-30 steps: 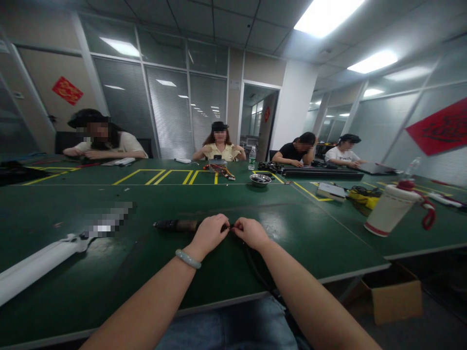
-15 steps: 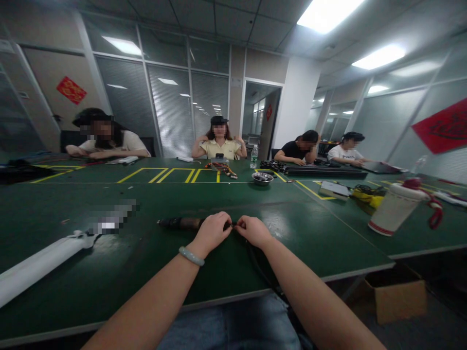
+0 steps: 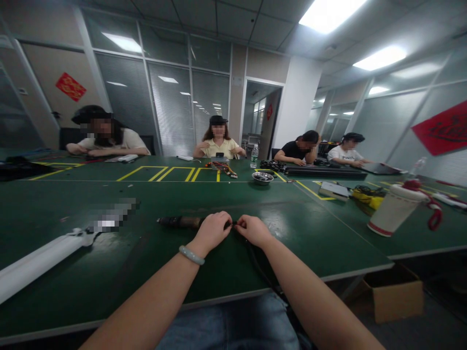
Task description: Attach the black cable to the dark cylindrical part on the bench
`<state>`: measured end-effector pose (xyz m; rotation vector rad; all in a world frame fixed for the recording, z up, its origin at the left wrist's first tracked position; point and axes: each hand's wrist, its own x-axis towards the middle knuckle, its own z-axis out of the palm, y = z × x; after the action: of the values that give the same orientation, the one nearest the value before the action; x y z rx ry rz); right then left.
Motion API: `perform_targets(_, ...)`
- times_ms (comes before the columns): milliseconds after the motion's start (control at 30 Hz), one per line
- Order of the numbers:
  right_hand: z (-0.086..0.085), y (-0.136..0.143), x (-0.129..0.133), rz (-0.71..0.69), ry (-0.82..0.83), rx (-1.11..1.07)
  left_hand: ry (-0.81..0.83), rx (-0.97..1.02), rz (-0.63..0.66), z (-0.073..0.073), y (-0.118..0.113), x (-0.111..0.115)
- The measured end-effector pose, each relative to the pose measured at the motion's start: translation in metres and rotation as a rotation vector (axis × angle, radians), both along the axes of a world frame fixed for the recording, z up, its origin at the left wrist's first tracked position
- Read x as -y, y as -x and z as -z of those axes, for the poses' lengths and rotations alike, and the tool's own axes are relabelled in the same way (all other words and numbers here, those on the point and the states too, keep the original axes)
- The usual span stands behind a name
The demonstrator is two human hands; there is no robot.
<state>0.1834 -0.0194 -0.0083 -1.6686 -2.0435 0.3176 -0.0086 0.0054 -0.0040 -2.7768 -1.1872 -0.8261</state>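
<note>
A dark electric screwdriver (image 3: pixel 180 222) lies lengthwise on the green table, its narrow tip pointing left. My left hand (image 3: pixel 217 227), with a pale bracelet at the wrist, is closed around its right end. Close beside it, my right hand (image 3: pixel 251 229) pinches the black cable (image 3: pixel 260 267) where it meets that end. From under my right hand the cable runs down over the table's front edge. The small joint between the two hands is mostly hidden by my fingers.
A white stand arm with a phone-like device (image 3: pixel 109 223) reaches in from the left. Ahead are a metal bowl (image 3: pixel 262 179), coloured wires (image 3: pixel 228 169) and a bottle (image 3: pixel 254 156). A white cup (image 3: pixel 396 210) stands right; several people sit across the table (image 3: pixel 175 197).
My hands stay in nearly the same place, still closed at the screwdriver's right end. The person opposite has lowered their hands from the shoulders. The view has shifted very slightly.
</note>
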Motion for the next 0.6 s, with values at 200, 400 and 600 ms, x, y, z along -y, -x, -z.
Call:
perform_targets(200, -0.0050, 0.0022, 0.0033, 0.017, 0.017, 0.009, 0.022, -0.011, 0.015, -0.0010, 0.0006, 0.0004)
perform_targets(400, -0.0046, 0.0016, 0.0023, 0.016, 0.032, -0.004, 0.026, -0.008, 0.006, -0.0026, 0.0007, 0.0033)
perform_targets(600, -0.0018, 0.0011, 0.0006, 0.017, 0.024, -0.016, 0.000, -0.007, 0.005, -0.0016, 0.0002, 0.0027)
